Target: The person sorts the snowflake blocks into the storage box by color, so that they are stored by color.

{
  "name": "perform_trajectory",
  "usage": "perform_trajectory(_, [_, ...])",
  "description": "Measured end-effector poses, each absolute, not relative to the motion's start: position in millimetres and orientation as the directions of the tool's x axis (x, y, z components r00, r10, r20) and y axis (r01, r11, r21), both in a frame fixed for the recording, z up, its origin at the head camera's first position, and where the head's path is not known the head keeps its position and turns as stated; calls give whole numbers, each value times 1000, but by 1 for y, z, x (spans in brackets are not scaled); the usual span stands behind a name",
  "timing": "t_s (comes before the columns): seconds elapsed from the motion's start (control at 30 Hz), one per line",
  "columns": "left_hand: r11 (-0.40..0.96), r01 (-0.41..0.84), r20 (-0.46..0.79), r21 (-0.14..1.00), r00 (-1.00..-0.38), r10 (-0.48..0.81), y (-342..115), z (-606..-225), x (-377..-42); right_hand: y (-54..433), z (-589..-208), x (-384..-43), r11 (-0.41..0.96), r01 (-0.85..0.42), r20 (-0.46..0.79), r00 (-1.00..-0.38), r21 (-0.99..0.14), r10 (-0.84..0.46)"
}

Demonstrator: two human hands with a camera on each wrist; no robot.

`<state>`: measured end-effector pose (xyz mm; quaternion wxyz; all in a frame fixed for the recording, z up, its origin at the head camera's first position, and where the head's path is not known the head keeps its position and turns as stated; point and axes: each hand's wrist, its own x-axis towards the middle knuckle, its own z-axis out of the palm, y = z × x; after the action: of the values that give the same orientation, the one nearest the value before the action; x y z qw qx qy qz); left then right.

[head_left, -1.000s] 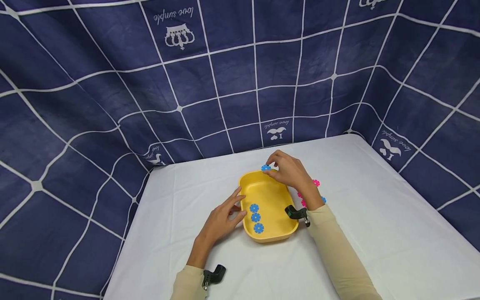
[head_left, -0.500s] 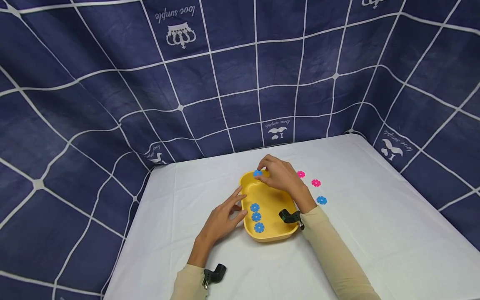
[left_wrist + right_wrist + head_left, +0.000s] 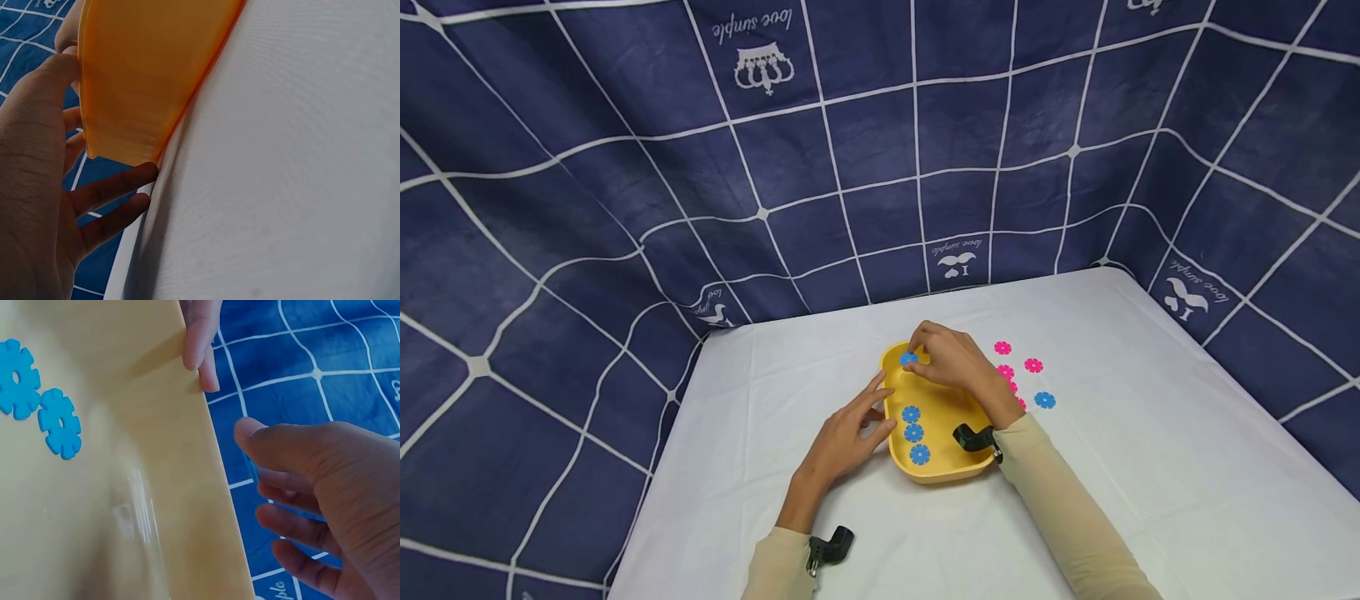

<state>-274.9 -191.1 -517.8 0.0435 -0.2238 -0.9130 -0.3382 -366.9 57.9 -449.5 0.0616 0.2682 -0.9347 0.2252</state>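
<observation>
Over the far left part of the yellow tray (image 3: 943, 404), my right hand (image 3: 957, 360) pinches a blue snowflake disc (image 3: 907, 359) between thumb and fingers. The right wrist view shows that hand (image 3: 337, 487) beside the tray wall, the held disc mostly hidden behind the thumb. Three blue snowflake discs (image 3: 913, 433) lie in a row along the tray's left side. My left hand (image 3: 842, 442) rests at the left rim with its fingers spread. In the left wrist view, the left thumb (image 3: 55, 72) is at the tray's rim and two fingers reach below its outer wall.
Several pink snowflake discs (image 3: 1003, 348) lie right of the tray, some partly behind my right forearm. A single blue disc (image 3: 1045, 400) lies farther right. White cloth (image 3: 1150, 417) covers the table, and a dark blue checked curtain (image 3: 865, 150) hangs behind it.
My right hand has brought the blue disc from the far rim leftward and down toward the tray's inside. More pink discs have come into view. The left hand stays in place.
</observation>
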Motion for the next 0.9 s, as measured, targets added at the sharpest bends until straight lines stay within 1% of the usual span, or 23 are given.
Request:
perform_trajectory(0.4, [670, 440, 231, 598, -895, 381, -191, -519, -276, 56, -453, -369, 746, -551, 206, -834, -374, -513])
perform_trajectory(0.7, [667, 436, 220, 604, -896, 386, -191, -519, -276, 54, -461, -370, 750, -539, 165, -839, -383, -518])
perform_trajectory(0.9, [675, 438, 225, 594, -896, 382, -193, -519, -277, 51, -467, -373, 740, -573, 162, -816, -352, -555])
